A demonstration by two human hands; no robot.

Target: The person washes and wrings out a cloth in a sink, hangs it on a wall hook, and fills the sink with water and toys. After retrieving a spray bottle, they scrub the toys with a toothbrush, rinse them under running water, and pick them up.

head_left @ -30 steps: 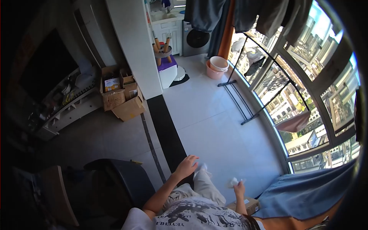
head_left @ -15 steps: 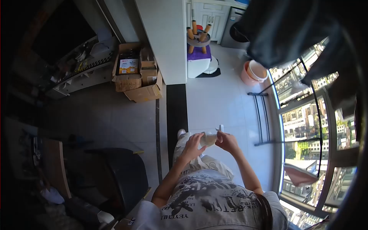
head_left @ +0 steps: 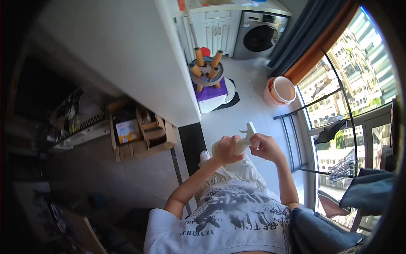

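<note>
In front of my body is a white spray bottle (head_left: 241,146), tilted, with its trigger head (head_left: 250,129) pointing away from me. My left hand (head_left: 228,150) wraps round the bottle's body. At the neck just below the trigger head, the fingers of my right hand (head_left: 266,147) are bent and closed against the bottle. Part of the bottle's body is hidden behind my left fingers.
Ahead stand an upturned stool (head_left: 207,72), pink buckets (head_left: 282,91) and a washing machine (head_left: 259,36). A black drying rack (head_left: 292,139) runs along the windows at right, with hangers (head_left: 342,165) and garments. Open cardboard boxes (head_left: 154,144) sit left of the pillar.
My left hand has gone from loosely open beside the bottle to wrapped round it. The bottle is raised slightly and its head shows more clearly. My view has shifted, showing more of the washing machine.
</note>
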